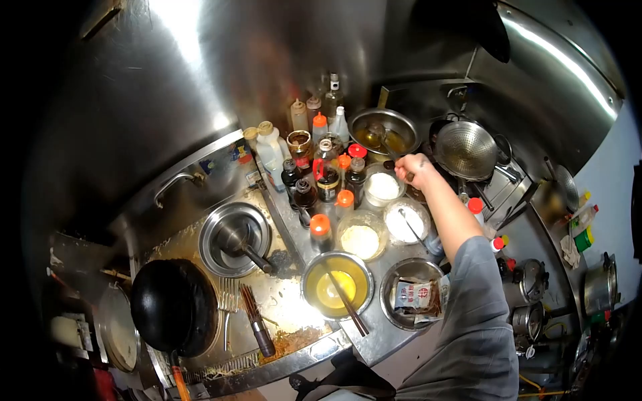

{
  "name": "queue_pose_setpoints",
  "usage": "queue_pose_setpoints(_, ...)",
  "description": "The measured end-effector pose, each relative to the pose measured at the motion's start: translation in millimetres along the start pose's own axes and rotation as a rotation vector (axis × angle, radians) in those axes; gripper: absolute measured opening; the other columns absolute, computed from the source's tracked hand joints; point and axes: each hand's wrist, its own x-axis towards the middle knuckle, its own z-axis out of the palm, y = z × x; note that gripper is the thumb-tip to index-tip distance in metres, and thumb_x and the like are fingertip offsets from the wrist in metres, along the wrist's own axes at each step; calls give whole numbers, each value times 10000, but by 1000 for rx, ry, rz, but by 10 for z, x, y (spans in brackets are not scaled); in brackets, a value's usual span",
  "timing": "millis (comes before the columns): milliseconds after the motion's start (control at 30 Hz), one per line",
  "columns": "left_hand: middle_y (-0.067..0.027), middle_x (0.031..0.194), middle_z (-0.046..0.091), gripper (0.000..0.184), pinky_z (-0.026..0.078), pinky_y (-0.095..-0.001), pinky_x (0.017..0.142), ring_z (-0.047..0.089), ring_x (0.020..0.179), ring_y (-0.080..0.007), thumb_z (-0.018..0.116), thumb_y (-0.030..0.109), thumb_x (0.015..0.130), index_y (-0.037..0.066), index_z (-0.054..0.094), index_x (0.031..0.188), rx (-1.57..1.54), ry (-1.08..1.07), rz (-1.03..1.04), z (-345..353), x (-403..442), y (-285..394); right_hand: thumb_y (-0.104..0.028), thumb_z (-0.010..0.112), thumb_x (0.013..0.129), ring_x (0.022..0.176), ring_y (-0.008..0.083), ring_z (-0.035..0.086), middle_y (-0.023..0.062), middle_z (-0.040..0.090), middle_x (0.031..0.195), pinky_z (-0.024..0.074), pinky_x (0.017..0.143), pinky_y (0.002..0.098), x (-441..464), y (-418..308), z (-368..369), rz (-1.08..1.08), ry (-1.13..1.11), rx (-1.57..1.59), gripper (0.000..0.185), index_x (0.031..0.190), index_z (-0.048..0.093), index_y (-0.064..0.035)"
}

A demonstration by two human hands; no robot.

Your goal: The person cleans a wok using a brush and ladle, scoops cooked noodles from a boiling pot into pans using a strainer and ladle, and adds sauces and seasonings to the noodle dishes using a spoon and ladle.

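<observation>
My right hand (416, 170) reaches over the counter, its fingers closed round the handle of a ladle (378, 135). The ladle's bowl lies in a steel basin (394, 119) of brownish liquid. Just below the hand are tubs of white powder (384, 186) and white granules with a spoon (406, 223). Nearer to me, a steel bowl holds yellow beaten egg (336, 286) with chopsticks (345, 298) resting across it. Beside it, another steel bowl contains printed packets (416, 294). My left hand does not show.
Sauce bottles (326, 171) crowd the counter's middle. A black wok (168, 307), a fork (228, 304), a brush (258, 323) and a steel bowl with a ladle (234, 239) occupy the left side. A perforated strainer (466, 151) sits at the right, near several pots (600, 286).
</observation>
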Motion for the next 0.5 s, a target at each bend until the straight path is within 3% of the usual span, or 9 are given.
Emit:
queue_pose_setpoints(33,-84,689,598,145,470,-301,562,555,602,-139,599,108,804,4,571,901,5,-7,-34,31,-1,-37,80,471,781,445,135,435,102,467,626,379,366,207,46,-10,-27,-8,-72,196,125,677,421,32)
queue_pose_setpoints(100,-85,681,597,138,478,-303,566,568,601,-141,594,94,801,7,561,903,8,-23,-75,96,-36,-124,51,448,804,479,128,426,101,445,682,392,376,199,9,-65,-115,175,-243,609,84,738,395,46)
queue_pose_setpoints(267,-89,663,596,129,497,-307,578,601,599,-145,581,60,793,16,538,906,45,-111,-99,231,24,-604,38,444,827,516,99,427,84,416,719,404,413,154,-406,-114,-319,297,-423,718,68,834,378,53)
queue_pose_setpoints(300,-97,683,610,126,500,-314,566,594,564,-145,593,60,778,25,554,892,37,-135,233,216,193,-903,41,446,829,518,91,426,85,416,728,403,414,152,-503,-127,-352,325,-413,727,71,841,379,59)
queue_pose_setpoints(333,-89,691,614,148,497,-309,535,589,537,-144,583,63,776,25,559,917,-174,-210,57,154,34,-250,43,444,836,526,84,429,87,415,753,409,423,149,-619,-125,-380,266,-421,679,84,865,371,70)
queue_pose_setpoints(367,-83,702,622,196,488,-295,504,590,532,-142,559,51,783,19,544,976,-59,-47,96,255,76,-381,39,442,842,530,87,435,93,414,768,418,431,152,-751,-128,-405,268,-451,681,117,904,350,79)
queue_pose_setpoints(400,-74,691,617,214,479,-286,490,607,564,-144,540,40,792,12,528,1004,2,-49,-62,184,-52,159,36,441,846,530,88,436,94,414,772,422,432,154,-847,-126,-436,266,-455,688,135,924,341,82)
queue_pose_setpoints(433,-64,678,604,205,470,-280,484,611,586,-146,508,15,794,14,526,999,-177,-38,-107,186,15,46,33,441,849,530,89,437,95,413,777,425,434,155,-935,-123,-469,263,-458,695,153,944,332,84)
queue_pose_setpoints(500,-52,688,588,199,475,-277,502,615,607,-149,481,-3,794,9,520,989,-196,-21,-65,135,58,91,-1,438,868,529,97,461,103,432,784,437,436,171,-1067,-111,-532,302,-470,707,207,1000,322,109)
